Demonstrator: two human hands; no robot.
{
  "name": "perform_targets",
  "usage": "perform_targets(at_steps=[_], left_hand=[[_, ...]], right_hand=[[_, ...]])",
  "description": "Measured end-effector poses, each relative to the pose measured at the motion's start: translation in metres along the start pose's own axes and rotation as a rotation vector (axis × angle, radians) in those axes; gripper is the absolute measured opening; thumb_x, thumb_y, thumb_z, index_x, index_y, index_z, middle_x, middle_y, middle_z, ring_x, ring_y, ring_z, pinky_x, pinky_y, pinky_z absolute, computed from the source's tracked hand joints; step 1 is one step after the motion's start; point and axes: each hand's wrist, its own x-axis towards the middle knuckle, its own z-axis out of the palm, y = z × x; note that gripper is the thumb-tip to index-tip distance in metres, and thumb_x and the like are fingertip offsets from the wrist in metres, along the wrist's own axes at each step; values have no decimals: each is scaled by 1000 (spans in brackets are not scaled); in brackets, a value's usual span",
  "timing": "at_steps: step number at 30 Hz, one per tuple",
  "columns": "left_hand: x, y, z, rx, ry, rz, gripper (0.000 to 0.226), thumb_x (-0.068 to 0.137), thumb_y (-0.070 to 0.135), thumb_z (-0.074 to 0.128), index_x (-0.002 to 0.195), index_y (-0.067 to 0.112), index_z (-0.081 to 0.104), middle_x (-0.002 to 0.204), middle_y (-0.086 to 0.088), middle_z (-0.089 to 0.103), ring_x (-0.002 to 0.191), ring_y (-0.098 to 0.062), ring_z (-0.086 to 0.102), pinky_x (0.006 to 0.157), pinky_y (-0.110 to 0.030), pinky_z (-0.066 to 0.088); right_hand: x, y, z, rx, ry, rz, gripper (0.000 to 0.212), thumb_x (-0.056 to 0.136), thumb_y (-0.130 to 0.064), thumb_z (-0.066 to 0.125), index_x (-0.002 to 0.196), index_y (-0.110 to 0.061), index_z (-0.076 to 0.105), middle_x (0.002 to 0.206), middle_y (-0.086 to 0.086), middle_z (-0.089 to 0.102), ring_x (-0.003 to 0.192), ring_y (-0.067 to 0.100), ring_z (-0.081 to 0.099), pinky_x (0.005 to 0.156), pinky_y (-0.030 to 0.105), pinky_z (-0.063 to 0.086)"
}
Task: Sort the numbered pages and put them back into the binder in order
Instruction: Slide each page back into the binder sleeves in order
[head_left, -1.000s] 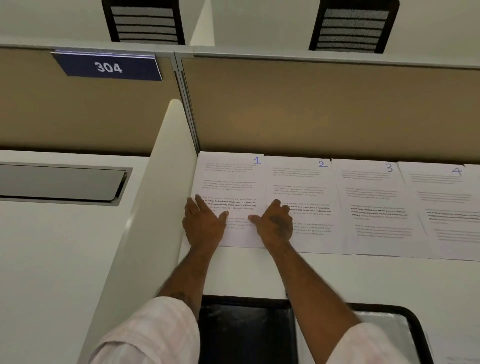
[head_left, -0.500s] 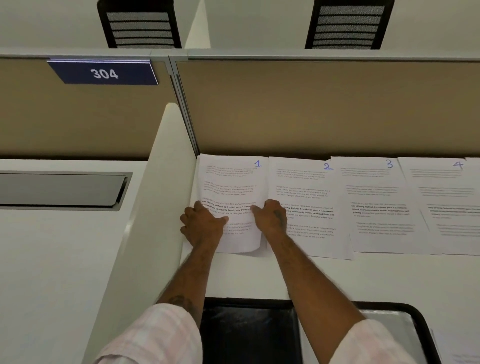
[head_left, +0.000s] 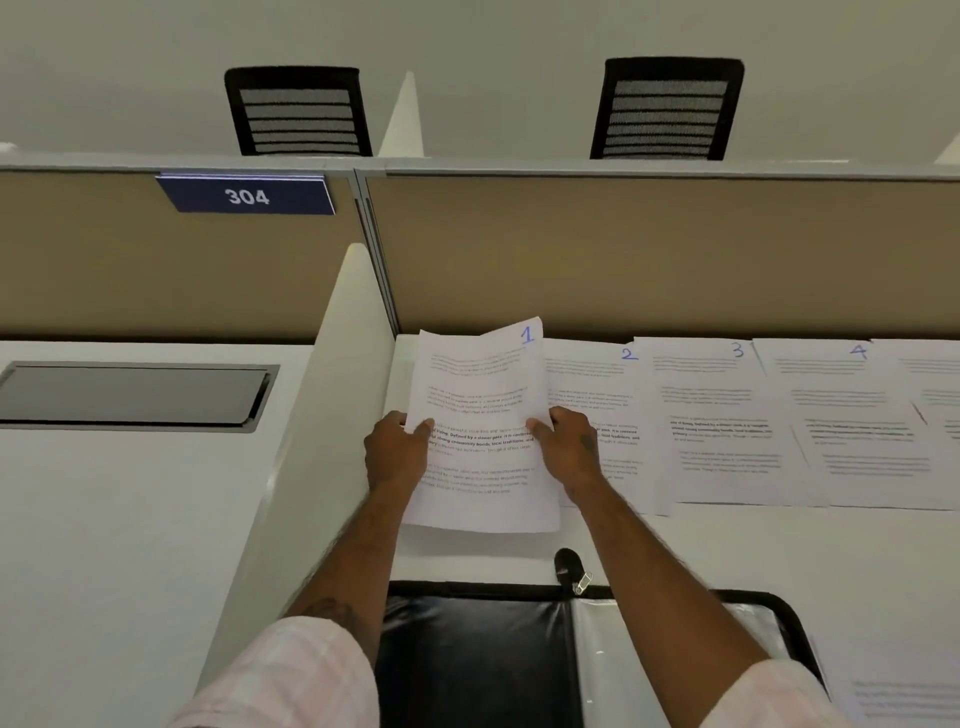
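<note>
Page 1 (head_left: 480, 384), a white printed sheet with a blue handwritten 1, is lifted off the desk and slightly bowed. My left hand (head_left: 397, 452) grips its left edge and my right hand (head_left: 566, 447) grips its right edge, thumbs on top. Page 2 (head_left: 618, 400), page 3 (head_left: 722, 415) and page 4 (head_left: 852, 421) lie in a row on the desk to the right, along the partition. The open black binder (head_left: 478, 654) with clear sleeves (head_left: 613, 670) lies at the near edge, between my forearms.
A white side divider (head_left: 322, 415) stands just left of page 1. The tan partition (head_left: 623, 249) closes off the back of the white desk (head_left: 727, 545). Another printed sheet (head_left: 904, 696) lies at the bottom right. A small metal clip (head_left: 582, 582) sits at the binder's top edge.
Both hands went from pressing flat on page 1 to gripping its side edges, and the page has risen off the desk toward me.
</note>
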Motion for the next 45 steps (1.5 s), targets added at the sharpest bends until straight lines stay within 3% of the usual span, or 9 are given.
perform_targets(at_steps=[3,7,15,21,28,32,36,41,45], left_hand=[[-28,2,-12,-59,-47,51,24,89,28,71,90,5,64,90,-6,70,81,-22,67,58,-24,45],[-76,-2,-22,-169,-117,43,21,86,24,76,85,5,66,86,-5,71,76,-18,66,61,-24,47],[-167,-26,-17,-322,-137,-51,28,85,26,77,73,8,59,84,-12,72,70,-22,63,60,-31,50],[-239,-41,-14,-139,-33,94,26,83,28,77,70,14,61,76,-1,69,71,-17,63,63,-29,49],[-319,-53,-23,103,61,356,22,83,31,73,71,22,58,72,8,63,69,-11,61,60,-31,53],[-378,-60,-24,257,128,529,22,88,35,67,76,19,58,73,8,59,59,-6,51,47,-18,31],[-426,-74,-18,285,139,682,22,87,33,71,76,18,59,75,4,60,59,-10,54,47,-19,40],[-468,-92,-7,250,111,853,19,84,32,77,85,17,66,82,0,68,69,-14,66,59,-32,60],[-488,-106,-2,111,-65,968,30,83,43,73,101,20,67,97,4,68,84,-9,64,71,-22,55]], right_hand=[[-25,2,-27,39,27,-9,24,95,-23,62,111,-5,63,116,5,65,106,23,61,88,30,49],[-64,12,-60,150,79,7,43,91,-15,68,130,-12,52,128,6,60,106,19,58,91,28,47],[-133,53,-105,412,43,192,44,84,-16,76,123,-18,55,111,6,66,95,23,66,86,40,56],[-203,83,-130,196,141,74,34,82,-10,72,110,-18,53,94,3,65,82,17,63,61,24,46],[-289,94,-130,-87,160,-157,21,86,-3,58,98,-14,71,96,-7,59,90,11,57,62,9,38],[-345,95,-121,-84,154,-193,17,90,-16,59,79,-13,72,78,-7,64,72,8,59,66,24,46],[-398,94,-121,-91,169,-156,59,93,-55,55,50,-14,48,50,-6,51,45,7,46,52,23,36],[-432,104,-133,-115,170,-134,43,89,-53,61,83,-13,72,87,-3,73,77,12,67,60,13,46],[-445,117,-148,-150,201,-149,26,89,-34,64,94,-10,72,103,5,74,81,15,69,63,15,50]])
